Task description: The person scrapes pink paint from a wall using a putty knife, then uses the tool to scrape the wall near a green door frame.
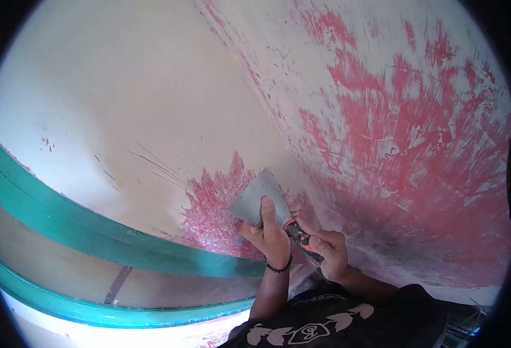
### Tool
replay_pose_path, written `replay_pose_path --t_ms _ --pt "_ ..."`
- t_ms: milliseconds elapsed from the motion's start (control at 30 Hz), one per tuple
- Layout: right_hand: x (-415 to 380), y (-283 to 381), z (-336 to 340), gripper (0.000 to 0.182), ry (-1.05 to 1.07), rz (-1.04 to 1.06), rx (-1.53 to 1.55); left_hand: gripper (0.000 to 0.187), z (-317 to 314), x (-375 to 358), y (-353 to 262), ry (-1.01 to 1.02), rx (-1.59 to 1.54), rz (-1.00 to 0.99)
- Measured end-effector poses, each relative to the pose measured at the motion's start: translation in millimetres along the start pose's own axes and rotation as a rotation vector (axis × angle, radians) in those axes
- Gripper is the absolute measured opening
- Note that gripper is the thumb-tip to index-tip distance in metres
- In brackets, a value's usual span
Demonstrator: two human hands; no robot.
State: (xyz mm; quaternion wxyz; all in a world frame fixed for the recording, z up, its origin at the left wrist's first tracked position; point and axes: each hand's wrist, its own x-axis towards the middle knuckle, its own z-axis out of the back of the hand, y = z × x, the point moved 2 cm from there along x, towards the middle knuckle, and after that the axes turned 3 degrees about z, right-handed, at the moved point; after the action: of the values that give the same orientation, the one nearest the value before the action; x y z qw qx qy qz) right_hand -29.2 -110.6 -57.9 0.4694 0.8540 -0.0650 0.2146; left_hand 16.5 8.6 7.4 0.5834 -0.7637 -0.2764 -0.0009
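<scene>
A wide, flat-bladed scraper (258,195) with a black and red handle is held in both my hands, its blade close over the wall. My right hand (332,252) is closed around the handle. My left hand (274,240), with a dark beaded bracelet at the wrist, grips the blade near its base; the thumb lies along the blade's face and other fingers are partly hidden behind it. A rough pink patch (212,203) on the pale wall (168,87) shows beside the blade, where the coating is gone.
On the right, the adjoining wall (406,127) has large streaky pink areas among pale remnants. A green-painted frame (93,223) curves along the lower left, with a brownish panel (168,288) between its bands. My dark shirt (348,319) shows at the bottom.
</scene>
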Motion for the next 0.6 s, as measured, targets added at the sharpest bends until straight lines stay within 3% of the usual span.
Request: replay_pose_path --t_ms 67,167,267,367,433,500,600 --pt "3 -2 -2 0.047 0.031 0.017 0.041 0.024 6 7 4 -0.023 0.087 -0.056" --pt "-3 11 10 0.047 0.018 -0.089 -0.078 0.025 -9 -8 8 -0.068 -0.039 0.003" --pt "-9 6 -2 0.048 -0.009 -0.041 -0.050 0.030 0 -13 4 -0.059 -0.038 0.034" --pt "-1 12 3 0.048 0.039 -0.037 -0.032 0.031 5 2 11 -0.094 0.156 -0.083" --pt "-4 19 3 0.048 0.015 -0.237 0.007 0.031 4 2 9 -0.073 0.140 -0.086" --pt "-3 21 3 0.048 0.014 -0.240 -0.005 0.031 -2 -2 4 -0.065 0.078 -0.048" --pt "-1 16 -3 0.048 0.051 -0.038 -0.018 0.029 -4 -2 -5 -0.066 0.001 -0.018"
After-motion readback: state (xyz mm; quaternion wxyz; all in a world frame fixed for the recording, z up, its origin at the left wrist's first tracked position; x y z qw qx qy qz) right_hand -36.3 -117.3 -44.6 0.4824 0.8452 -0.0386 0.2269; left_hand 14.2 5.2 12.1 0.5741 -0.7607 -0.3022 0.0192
